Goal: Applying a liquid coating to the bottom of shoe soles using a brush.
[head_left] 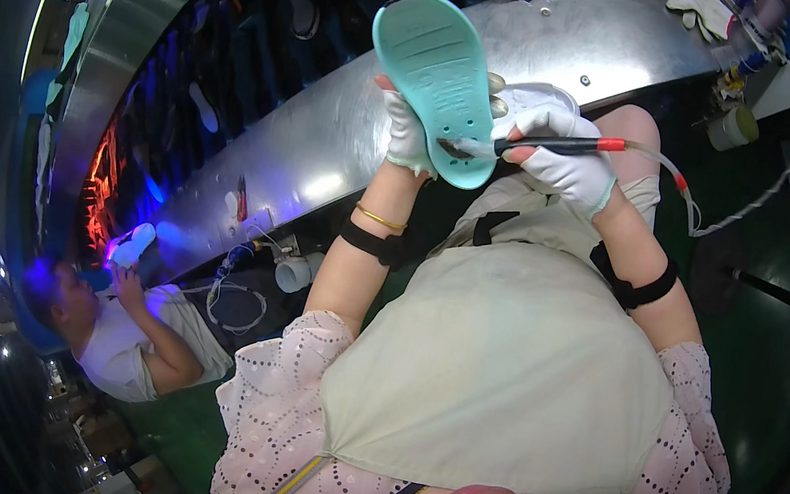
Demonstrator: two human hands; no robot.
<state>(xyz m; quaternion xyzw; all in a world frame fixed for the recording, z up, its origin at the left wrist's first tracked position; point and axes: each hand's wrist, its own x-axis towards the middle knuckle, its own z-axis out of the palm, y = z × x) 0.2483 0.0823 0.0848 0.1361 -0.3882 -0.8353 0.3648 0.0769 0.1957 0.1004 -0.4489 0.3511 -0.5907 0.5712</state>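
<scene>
A long metal worktop [326, 162] gleams behind a seated worker in a smooth, cream cloth apron [501, 353]. At its left end, a co-worker [135, 337] holds a blue-lit sole [131, 245]; a cloth glove [705, 18] lies near its far right corner, and a white cup [295, 273] sits just off its near edge.

Raised before the worktop is a teal sole [432, 55] — broad, rounded at both ends, its face moulded with shallow grooves and small round holes. In view, its upper end crosses the worktop's far edge and its lower end dips past the near one. It looks light and springy, likely to flex rather than break, and its face could turn slick where wet. The sides at the narrow middle offer the surest grip, clear of the face.

The left hand [407, 133], in a thin knit glove with bare fingertips, clasps the sole from behind, thumb on one side, fingers curled round the other. The right hand [567, 170], gloved alike, pinches a slim black brush [549, 144], red-banded and trailing a clear tube [671, 167]; its tip meets the sole's lower end — whether the dark patch there is bristle or mark cannot be told.
</scene>
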